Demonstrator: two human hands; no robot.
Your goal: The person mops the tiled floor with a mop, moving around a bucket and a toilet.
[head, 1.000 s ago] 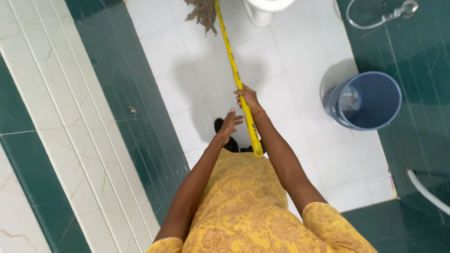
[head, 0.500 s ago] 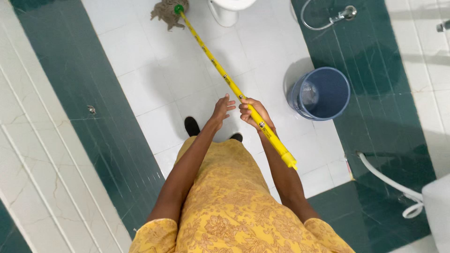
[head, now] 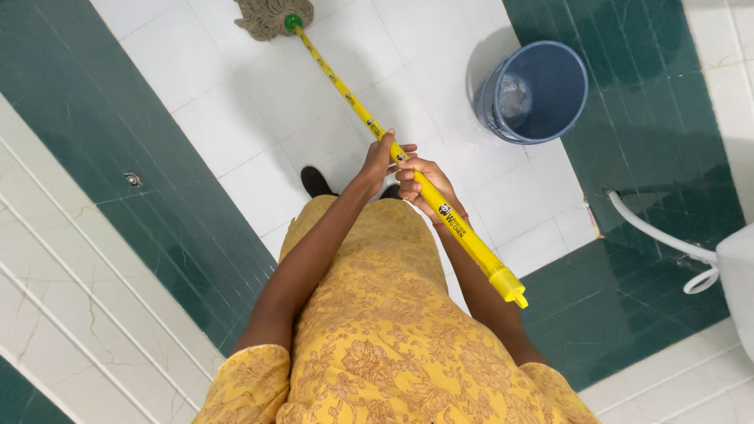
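Observation:
A yellow mop handle (head: pixel 345 88) runs diagonally from a tan string mop head (head: pixel 265 17) at the top of the floor down to its end cap by my right side. My left hand (head: pixel 378 155) is wrapped around the handle higher up. Just below it, my right hand (head: pixel 424 187) grips the same handle. The mop head rests on the white floor tiles (head: pixel 236 133). My yellow patterned dress fills the lower middle of the view, and one dark shoe (head: pixel 314 182) shows beneath it.
A blue bucket (head: pixel 536 93) stands on the floor at the upper right. Dark green tiled walls (head: pixel 110 133) flank the white floor on both sides. A white hose (head: pixel 658 232) and a white fixture sit at the right edge.
My left hand, open beside the handle earlier, has closed on it above the right hand. The mop head has swung left, and the view has shifted so the bucket sits higher.

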